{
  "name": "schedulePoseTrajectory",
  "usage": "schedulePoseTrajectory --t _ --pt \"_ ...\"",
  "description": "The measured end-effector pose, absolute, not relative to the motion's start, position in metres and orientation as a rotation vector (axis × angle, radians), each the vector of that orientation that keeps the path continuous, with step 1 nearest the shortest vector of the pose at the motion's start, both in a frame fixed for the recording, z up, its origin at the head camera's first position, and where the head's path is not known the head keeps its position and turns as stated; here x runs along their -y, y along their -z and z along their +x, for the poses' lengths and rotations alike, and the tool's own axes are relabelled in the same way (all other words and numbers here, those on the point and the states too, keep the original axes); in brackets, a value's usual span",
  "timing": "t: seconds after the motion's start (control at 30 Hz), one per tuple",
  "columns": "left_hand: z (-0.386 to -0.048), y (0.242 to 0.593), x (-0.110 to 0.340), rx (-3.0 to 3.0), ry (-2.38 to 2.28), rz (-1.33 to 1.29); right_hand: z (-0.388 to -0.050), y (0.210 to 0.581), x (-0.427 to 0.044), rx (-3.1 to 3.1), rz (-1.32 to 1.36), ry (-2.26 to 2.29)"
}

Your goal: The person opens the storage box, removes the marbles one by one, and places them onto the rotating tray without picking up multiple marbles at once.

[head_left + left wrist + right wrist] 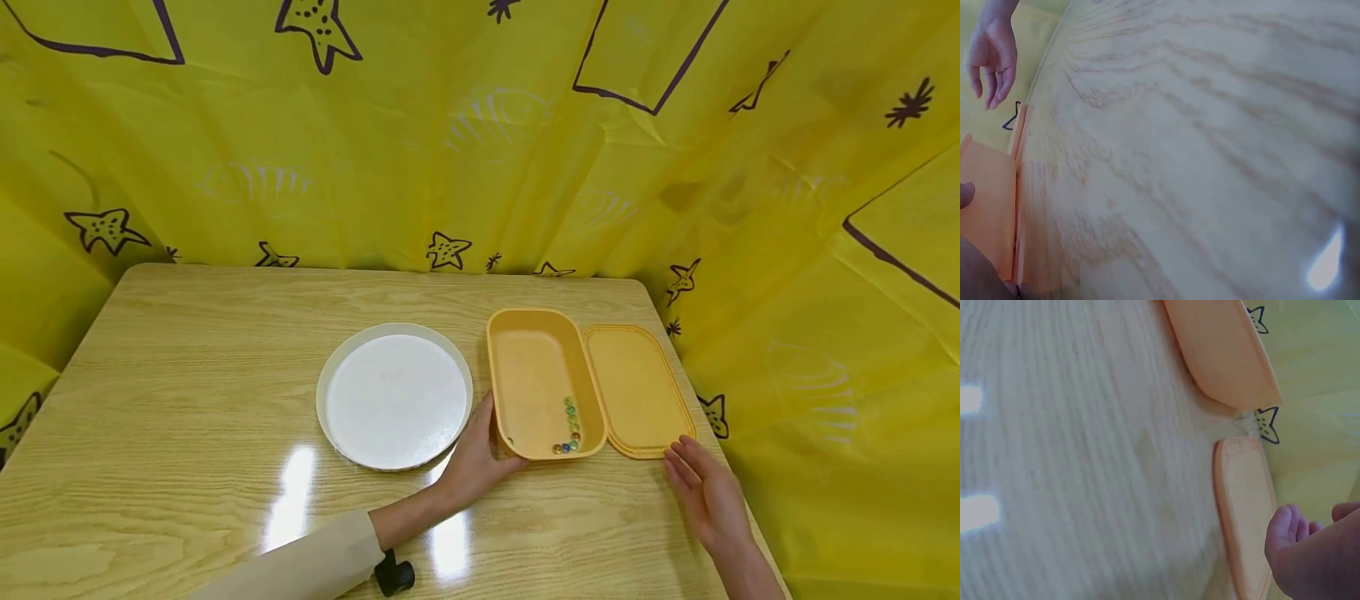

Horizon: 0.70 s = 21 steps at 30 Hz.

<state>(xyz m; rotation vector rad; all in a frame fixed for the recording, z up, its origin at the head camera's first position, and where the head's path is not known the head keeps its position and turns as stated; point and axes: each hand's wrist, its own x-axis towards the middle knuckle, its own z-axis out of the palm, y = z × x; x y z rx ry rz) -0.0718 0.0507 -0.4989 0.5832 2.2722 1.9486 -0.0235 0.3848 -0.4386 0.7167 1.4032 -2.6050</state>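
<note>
A rectangular orange container point(525, 358) sits right of centre on the table. Several small glass marbles point(573, 425) lie inside along its right wall and near end, with a small green one by the near left corner. My left hand point(476, 462) holds the container at its near left corner; some fingers are hidden behind the wall. In the left wrist view, a thumb or finger lies against the container point(988, 206). My right hand point(712, 492) hovers by the near right corner of the flat orange lid point(637, 387), its fingers relaxed and holding nothing.
A round white tray point(393, 400) with a raised rim stands left of the container. The wooden table point(187, 375) is bordered at the back and right by a yellow patterned curtain point(420, 167). A black object point(393, 575) shows under the left sleeve.
</note>
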Motion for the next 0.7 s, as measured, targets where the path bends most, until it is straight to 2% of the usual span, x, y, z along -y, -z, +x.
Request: schedulePoseTrajectory --t 0.37,0.7 --pt "-0.066 0.493 -0.045 -2.294 -1.843 0.513 -0.042 0.420 -0.366 -1.511 0.209 2.641" --pt "-0.057 0.474 -0.030 -2.265 -1.812 0.496 -0.063 0.408 -0.344 -1.834 0.141 2.456"
